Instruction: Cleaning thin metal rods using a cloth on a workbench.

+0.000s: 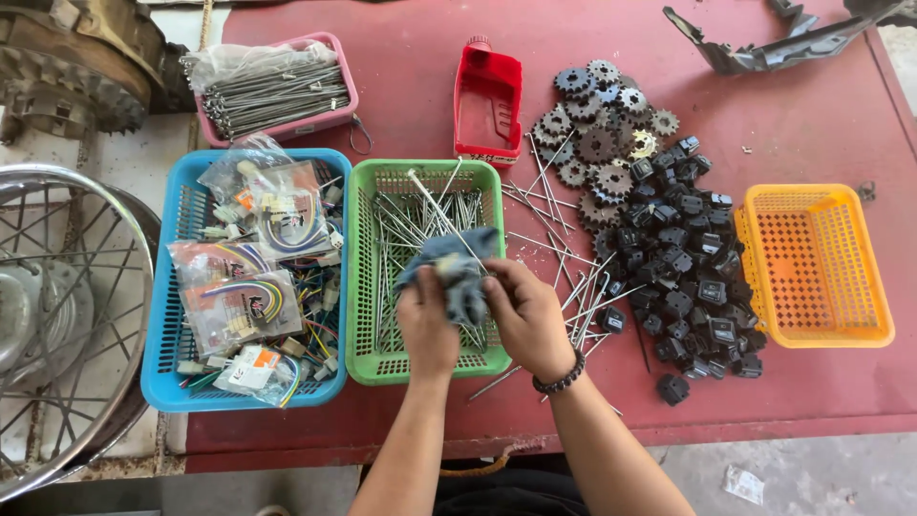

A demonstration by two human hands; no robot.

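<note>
- The left hand [427, 325] and the right hand [525, 313] are over the near half of the green basket [368, 277]; both are closed on a grey-blue cloth [457, 269], and a thin metal spoke [441, 212] comes out of the cloth toward the far side of this basket
- I think the spoke may slip out of the soft cloth, because it is smooth and thin, and its end could scratch the fingers
- Inside the green basket lie many thin shiny spokes; loose spokes [573, 287] are just right of it on the red table [821, 115] and could roll off
- Left of it is a blue basket [158, 363] with wire bundles in clear bags
- Right of it are black boxy plastic parts [683, 277], then an empty orange mesh basket [812, 263]
- Beyond it are a red plastic container [487, 100], toothed steel sprockets [597, 134] and a pink tray [277, 86] of spokes
</note>
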